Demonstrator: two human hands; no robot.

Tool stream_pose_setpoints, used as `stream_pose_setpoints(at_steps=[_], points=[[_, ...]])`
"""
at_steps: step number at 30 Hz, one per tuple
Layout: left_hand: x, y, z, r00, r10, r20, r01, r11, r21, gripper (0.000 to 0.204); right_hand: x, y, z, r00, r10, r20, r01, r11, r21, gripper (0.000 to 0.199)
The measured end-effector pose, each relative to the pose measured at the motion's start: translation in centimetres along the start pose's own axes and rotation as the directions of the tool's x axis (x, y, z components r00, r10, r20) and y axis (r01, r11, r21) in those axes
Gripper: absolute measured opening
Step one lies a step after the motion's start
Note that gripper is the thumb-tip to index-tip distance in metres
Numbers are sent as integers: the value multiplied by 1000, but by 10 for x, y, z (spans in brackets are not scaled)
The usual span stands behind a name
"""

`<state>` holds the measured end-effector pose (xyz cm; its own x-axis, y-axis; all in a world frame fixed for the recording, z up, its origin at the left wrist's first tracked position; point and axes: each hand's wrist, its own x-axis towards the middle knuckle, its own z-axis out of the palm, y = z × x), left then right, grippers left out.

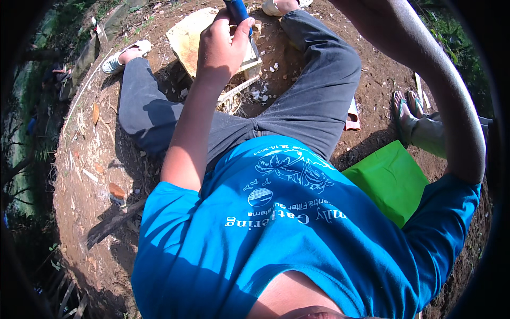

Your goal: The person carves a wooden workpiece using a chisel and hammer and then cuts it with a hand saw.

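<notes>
Raised in front of me, my left hand (226,45) is closed around a dark blue cylinder (238,13). Its upper end runs out of the picture, so its kind does not show. Beyond and below that hand lies a pale slab of wood (187,41), cut flat on top. Beside it stands a small box-like wooden piece (251,65) with a dark edge, partly hidden by the hand. My right forearm reaches up past the top edge, and the right hand is out of the picture.
My outstretched legs flank the wood, with pale chips (258,95) scattered between them. A bright green sheet or bag (390,178) lies by my right side. Another person's feet in flip-flops (406,114) stand at the right. A dark wood piece (114,223) lies on the left.
</notes>
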<state>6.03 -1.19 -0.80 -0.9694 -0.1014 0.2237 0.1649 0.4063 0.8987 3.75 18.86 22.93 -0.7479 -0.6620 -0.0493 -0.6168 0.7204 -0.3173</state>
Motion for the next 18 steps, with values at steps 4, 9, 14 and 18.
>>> stream_pose_setpoints(at_steps=[4,9,14,18], points=[[2,2,1,1000,18,-15,-18,999,47,30,-13,-8,-6,988,-140,-64,131,983,-129,28],[1,0,-7,999,-17,-51,22,995,94,30,14,23,13,987,-144,68,152,980,-131,27],[12,5,14,998,57,3,-56,997,-55,27,2,3,-16,975,-134,-175,113,986,-124,28],[-2,-5,-10,996,-13,-91,11,1000,-21,28,31,-8,-10,973,33,229,19,975,-221,28]])
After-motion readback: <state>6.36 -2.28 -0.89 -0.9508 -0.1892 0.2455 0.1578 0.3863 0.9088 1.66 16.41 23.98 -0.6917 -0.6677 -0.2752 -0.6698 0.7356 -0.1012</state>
